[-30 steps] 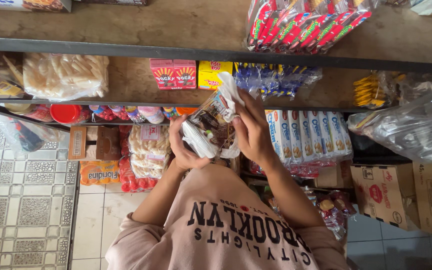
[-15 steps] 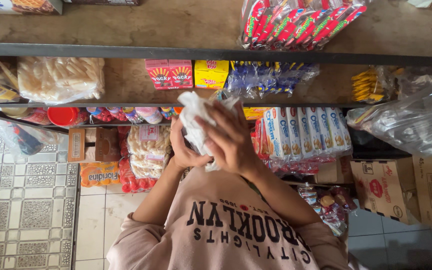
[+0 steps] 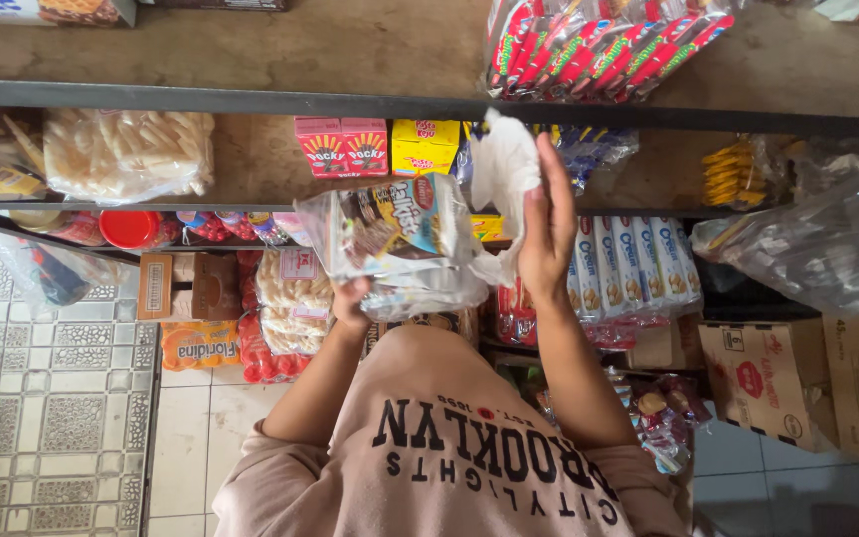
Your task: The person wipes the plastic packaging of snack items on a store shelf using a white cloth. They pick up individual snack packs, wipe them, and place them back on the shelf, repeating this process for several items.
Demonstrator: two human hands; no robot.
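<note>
My left hand (image 3: 350,298) grips from below a clear plastic bag of biscuit packets (image 3: 400,239), held up in front of the shelves. My right hand (image 3: 549,224) is raised beside it with fingers stretched upward, pinching the bag's loose white top (image 3: 504,164). The bag hangs between both hands at chest height, above my beige printed sweatshirt (image 3: 449,447).
Metal-edged shelves (image 3: 251,99) carry red and yellow snack boxes (image 3: 342,146), a bag of pale crackers (image 3: 126,154), wrapped biscuit rolls (image 3: 628,264) and red packets (image 3: 599,45) on top. Cardboard boxes (image 3: 768,378) stand at right. Tiled floor (image 3: 42,418) lies at left.
The bag has turned so its packets face the camera and has shifted left. My right hand has slid from over the bag to its right side, lifting the white top.
</note>
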